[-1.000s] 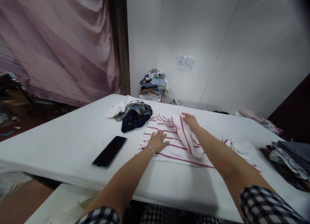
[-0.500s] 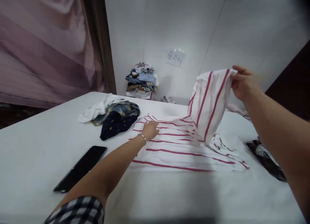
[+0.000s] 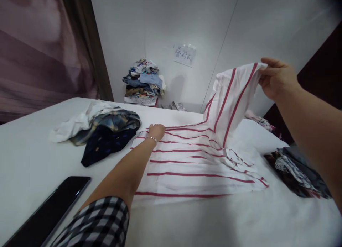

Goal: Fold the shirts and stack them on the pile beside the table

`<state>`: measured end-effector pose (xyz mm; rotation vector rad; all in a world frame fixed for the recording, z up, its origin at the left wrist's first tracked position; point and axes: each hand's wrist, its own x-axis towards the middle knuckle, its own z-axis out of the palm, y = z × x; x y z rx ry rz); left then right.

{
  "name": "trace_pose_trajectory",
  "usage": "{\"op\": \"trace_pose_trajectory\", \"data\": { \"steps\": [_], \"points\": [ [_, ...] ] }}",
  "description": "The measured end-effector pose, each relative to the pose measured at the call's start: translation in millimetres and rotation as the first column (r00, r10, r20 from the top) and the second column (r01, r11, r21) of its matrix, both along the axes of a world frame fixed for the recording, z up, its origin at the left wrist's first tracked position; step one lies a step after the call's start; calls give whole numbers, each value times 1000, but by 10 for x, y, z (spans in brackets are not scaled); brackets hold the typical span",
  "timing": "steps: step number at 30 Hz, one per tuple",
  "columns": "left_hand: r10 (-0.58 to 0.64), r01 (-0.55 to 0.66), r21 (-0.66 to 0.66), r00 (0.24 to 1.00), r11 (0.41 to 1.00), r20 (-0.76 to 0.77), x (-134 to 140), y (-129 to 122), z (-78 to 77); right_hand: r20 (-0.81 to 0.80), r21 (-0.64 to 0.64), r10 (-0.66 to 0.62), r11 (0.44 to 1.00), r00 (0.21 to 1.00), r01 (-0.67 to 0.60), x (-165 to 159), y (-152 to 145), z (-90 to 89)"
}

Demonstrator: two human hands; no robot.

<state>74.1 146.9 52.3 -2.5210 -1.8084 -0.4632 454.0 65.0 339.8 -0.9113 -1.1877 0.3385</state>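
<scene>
One white garment with red stripes [image 3: 184, 168] lies across the middle of the frame on one white desk [image 3: 32, 151], most of it spread flat and one part standing up at the right of centre. Three pieces of clothing can be told apart in a loose heap left of centre: a white one [image 3: 72, 126], a plaid one [image 3: 117, 119] and a dark blue one [image 3: 107, 143]. One black phone [image 3: 50, 211] lies at the lower left. One dark bundle of clothes [image 3: 296, 174] sits at the right. Beyond the desk, in the upper middle, are one tall stack of clothes [image 3: 144, 83], its pieces too jumbled to count, and one sheet of paper [image 3: 184, 54] with handwriting on the wall.

Two hands show. The right hand [image 3: 279, 79], at the upper right, pinches a corner of the striped garment between thumb and fingers and holds it up above the desk. The left hand [image 3: 157, 131], in the centre with one bracelet [image 3: 153, 139] at its wrist, touches the garment's far edge with fingers curled; whether they grip the cloth, I cannot tell.
</scene>
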Motion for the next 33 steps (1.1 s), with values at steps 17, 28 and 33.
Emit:
{"op": "trace_pose_trajectory", "data": {
  "steps": [17,28,33],
  "points": [
    [-516,554,30,792,832,-328,-718,-1284,-32,-183,99,83,993,980,-66,81,-1421,-618],
    [-506,521,-120,851,845,140,-726,-1463,-34,-399,-55,-78,997,914,61,139,-1795,-1382],
    [-96,401,-259,680,879,727,-333,-1453,260,-183,-47,175,981,967,-187,-294,-1238,-1061]
  ]
}}
